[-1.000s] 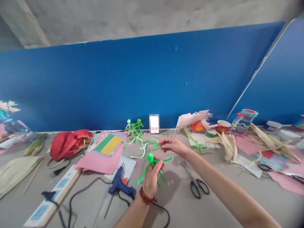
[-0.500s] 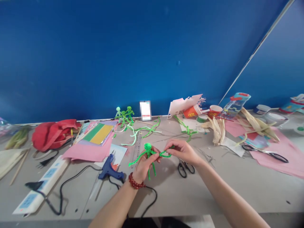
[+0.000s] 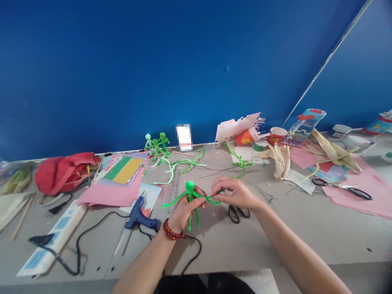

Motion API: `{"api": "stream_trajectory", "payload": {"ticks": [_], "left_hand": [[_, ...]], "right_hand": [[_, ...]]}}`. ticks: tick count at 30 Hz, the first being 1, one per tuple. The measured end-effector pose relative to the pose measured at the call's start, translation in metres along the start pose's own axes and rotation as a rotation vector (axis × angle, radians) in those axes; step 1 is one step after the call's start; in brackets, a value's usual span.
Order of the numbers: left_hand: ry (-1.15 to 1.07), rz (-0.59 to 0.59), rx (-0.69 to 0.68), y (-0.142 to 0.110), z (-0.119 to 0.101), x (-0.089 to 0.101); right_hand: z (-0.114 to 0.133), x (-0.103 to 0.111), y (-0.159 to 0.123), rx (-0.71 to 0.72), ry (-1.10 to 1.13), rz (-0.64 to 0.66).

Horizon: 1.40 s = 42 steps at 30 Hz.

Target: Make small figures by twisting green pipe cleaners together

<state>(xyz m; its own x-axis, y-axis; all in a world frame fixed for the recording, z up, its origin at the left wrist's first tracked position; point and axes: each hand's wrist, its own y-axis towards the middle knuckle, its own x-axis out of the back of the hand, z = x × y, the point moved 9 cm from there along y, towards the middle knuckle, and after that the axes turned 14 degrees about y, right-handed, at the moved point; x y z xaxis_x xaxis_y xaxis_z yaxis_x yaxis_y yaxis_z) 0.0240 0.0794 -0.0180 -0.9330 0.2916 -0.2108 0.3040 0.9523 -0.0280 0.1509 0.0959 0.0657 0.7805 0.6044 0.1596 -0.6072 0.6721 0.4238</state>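
A bright green pipe-cleaner figure [image 3: 190, 187] with a round head and thin limbs is held upright over the table. My left hand [image 3: 184, 209], with a red bead bracelet at the wrist, pinches its body between thumb and fingers. The green pipe cleaner [image 3: 216, 200] at the figure's right side reaches into my right hand [image 3: 234, 194], whose thumb and fingertips are closed on it. Below my right hand lie black-handled scissors [image 3: 235, 214], partly covered by it. Finished-looking small green figures [image 3: 157, 146] stand by the wall.
A blue glue gun [image 3: 141, 216] and a white power strip [image 3: 55, 239] with black cords lie to the left. Pink paper [image 3: 113, 191], a red bag [image 3: 65, 172] and a ruler [image 3: 175, 185] are nearby. Farther right are paper cups [image 3: 245, 136], dried husks [image 3: 280, 159] and another pair of scissors [image 3: 343, 187].
The camera view has shifted slightly. My right fingers have come a little closer in along the green pipe cleaner; the left hand keeps its hold on the figure.
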Motion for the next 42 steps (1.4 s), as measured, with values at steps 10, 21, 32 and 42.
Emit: {"api": "stream_trajectory", "payload": {"ticks": [10, 21, 32, 42], "left_hand": [[-0.07, 0.076, -0.008, -0.003, -0.008, -0.01], [-0.094, -0.019, -0.026, -0.002, -0.008, -0.003], [-0.135, -0.047, -0.032, -0.001, -0.006, -0.003], [-0.047, -0.133, -0.089, -0.004, -0.011, 0.003]], "right_hand": [[0.004, -0.005, -0.003, 0.166, -0.053, 0.004], [-0.003, -0.011, -0.004, 0.216, -0.127, -0.134], [0.013, -0.022, -0.017, 0.387, -0.281, -0.359], [0.004, -0.022, -0.018, 0.315, -0.206, -0.42]]}}
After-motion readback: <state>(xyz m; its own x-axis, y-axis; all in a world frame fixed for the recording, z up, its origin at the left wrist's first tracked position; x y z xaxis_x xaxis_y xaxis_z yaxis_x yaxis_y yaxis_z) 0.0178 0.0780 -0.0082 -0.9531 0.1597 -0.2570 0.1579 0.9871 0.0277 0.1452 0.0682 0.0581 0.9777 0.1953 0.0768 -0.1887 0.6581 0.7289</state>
